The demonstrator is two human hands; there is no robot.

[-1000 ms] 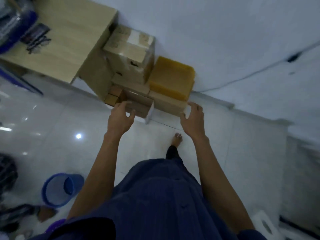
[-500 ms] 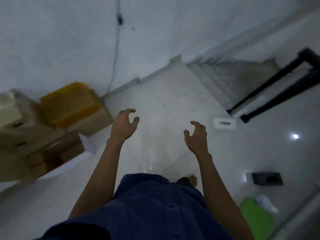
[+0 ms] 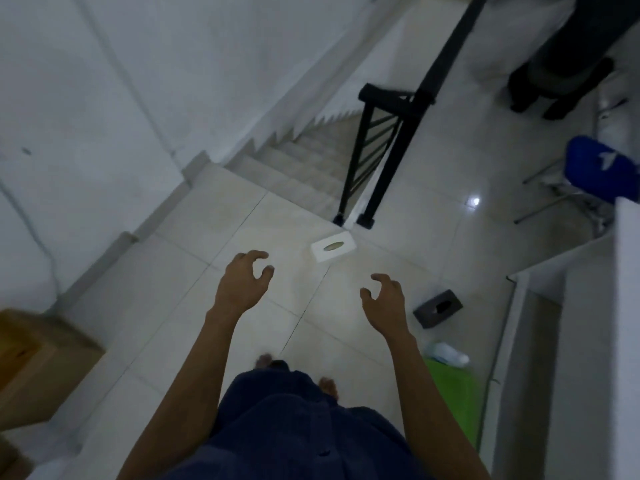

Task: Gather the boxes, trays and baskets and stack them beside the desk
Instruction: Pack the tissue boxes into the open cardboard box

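Pale glossy tile floor, white wall on the left, and a staircase dropping away behind a black railing. All pretty dim.

Fingers first: both hands are empty. The left hand has its fingers loosely curled like a claw, thumb apart from them, gripping nothing. The right hand looks about the same, half-curled fingers over bare tile. They're held out in front, well apart from each other.

Going outward, a white tissue box lies on the floor just beyond the hands, near the foot of the railing, oval slot facing up. A dark tissue box sits on the floor just right of the right hand, not touching it.

Closer in on that side there's a green thing, partly hidden by the right forearm and smeared, so I can't tell if it's a tray or a lid. Something white rests at its far end, too blurry to name.

A cardboard box sits at the left edge by the wall, cut off by the frame. At far right a blue chair is cut off too, and in the top right corner someone's dark legs are only partly in shot. Bare feet poke out under a dark blue garment.
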